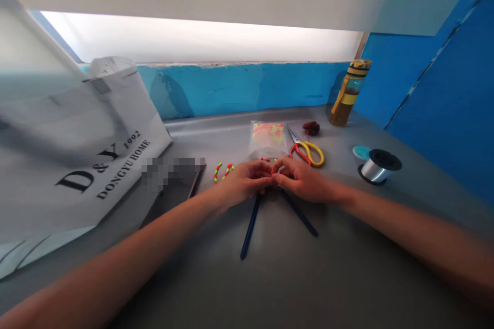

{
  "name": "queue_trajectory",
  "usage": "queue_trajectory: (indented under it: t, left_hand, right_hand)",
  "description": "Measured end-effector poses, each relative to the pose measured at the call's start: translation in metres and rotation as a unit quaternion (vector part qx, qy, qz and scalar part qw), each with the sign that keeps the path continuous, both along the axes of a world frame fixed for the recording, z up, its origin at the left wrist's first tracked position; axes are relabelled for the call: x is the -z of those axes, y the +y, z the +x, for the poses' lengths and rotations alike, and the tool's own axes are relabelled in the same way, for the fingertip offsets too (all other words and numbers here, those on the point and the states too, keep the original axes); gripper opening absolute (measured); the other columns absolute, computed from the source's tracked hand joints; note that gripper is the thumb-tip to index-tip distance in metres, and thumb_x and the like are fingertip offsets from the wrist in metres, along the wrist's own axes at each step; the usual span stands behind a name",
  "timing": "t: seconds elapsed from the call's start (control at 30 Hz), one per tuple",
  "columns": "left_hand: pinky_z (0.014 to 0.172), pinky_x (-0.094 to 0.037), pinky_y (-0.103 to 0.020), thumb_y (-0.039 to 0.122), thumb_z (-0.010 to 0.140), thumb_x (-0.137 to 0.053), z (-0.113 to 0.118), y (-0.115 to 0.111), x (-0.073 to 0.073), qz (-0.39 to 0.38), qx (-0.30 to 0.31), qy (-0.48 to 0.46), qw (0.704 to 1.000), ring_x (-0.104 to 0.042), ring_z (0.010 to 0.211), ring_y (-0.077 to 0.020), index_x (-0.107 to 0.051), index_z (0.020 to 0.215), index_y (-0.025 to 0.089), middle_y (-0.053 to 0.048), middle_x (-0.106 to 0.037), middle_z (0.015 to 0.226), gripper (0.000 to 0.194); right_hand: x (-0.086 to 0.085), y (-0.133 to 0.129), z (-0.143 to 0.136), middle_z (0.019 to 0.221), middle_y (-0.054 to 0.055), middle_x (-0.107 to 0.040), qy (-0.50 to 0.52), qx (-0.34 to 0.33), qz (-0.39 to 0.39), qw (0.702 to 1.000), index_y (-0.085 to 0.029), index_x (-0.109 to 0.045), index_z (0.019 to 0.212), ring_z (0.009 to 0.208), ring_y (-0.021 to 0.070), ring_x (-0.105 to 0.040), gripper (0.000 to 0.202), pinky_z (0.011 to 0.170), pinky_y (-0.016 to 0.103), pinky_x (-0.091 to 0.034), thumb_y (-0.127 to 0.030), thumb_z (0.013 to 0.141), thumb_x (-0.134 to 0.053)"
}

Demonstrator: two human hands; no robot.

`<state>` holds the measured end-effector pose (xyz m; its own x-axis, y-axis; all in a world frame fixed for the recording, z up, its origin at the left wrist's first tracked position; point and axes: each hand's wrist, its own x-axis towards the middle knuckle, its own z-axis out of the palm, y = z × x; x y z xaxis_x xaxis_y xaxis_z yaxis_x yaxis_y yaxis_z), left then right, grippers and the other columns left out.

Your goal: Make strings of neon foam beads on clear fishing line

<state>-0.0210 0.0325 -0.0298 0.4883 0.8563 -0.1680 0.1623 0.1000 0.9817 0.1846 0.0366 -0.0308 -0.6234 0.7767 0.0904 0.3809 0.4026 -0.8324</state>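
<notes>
The grey worktop [278,277] met blue walls. The left hand [245,181] and right hand [299,177] touched, each grip clenched on a dark blue rod [250,229], [299,213]; open surface lay nearer, scissors [307,150] behind

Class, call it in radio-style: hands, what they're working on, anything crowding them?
Left hand and right hand together, fingertips pinching something too small to tell. Two dark blue rods beneath the hands. Bead packet just beyond, scissors nearby.
</notes>
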Motion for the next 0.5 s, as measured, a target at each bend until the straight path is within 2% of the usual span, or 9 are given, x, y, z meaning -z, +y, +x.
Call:
queue_trajectory:
  t: [0.2,0.37,0.5]
  left_hand:
    - [0.053,-0.031,-0.023,0.037,0.077,-0.074,-0.0002,0.0013,0.0006,0.003,0.020,0.010,1.000,-0.049,0.060,-0.0098,-0.066,0.097,0.018,0.002,-0.062,0.074,0.029]
    - [0.053,-0.032,-0.023,0.027,0.078,-0.069,-0.0022,0.0003,-0.0028,0.010,0.030,0.018,0.999,-0.051,0.062,-0.0106,-0.066,0.099,0.019,0.001,-0.063,0.079,0.024]
    - [0.054,-0.033,-0.024,0.024,0.079,-0.068,-0.0035,-0.0029,-0.0079,0.011,0.013,0.001,1.000,-0.053,0.066,-0.0107,-0.065,0.113,0.022,-0.001,-0.067,0.091,0.035]
  right_hand:
    - [-0.0010,-0.0008,-0.0003,0.087,0.004,-0.070,-0.015,-0.011,0.011,1.000,-0.019,-0.052,0.101,0.076,0.0165,-0.064,0.010,0.065,0.028,-0.044,-0.027,0.096,-0.050]
    - [-0.0010,-0.0013,-0.0002,0.091,0.004,-0.071,-0.016,-0.012,0.015,1.000,-0.019,-0.051,0.100,0.082,0.0174,-0.066,0.009,0.069,0.028,-0.045,-0.027,0.096,-0.051]
    - [-0.0001,-0.0009,-0.0003,0.095,0.006,-0.072,-0.017,-0.009,0.023,1.000,-0.019,-0.052,0.100,0.086,0.0187,-0.067,0.010,0.073,0.030,-0.046,-0.028,0.096,-0.052]
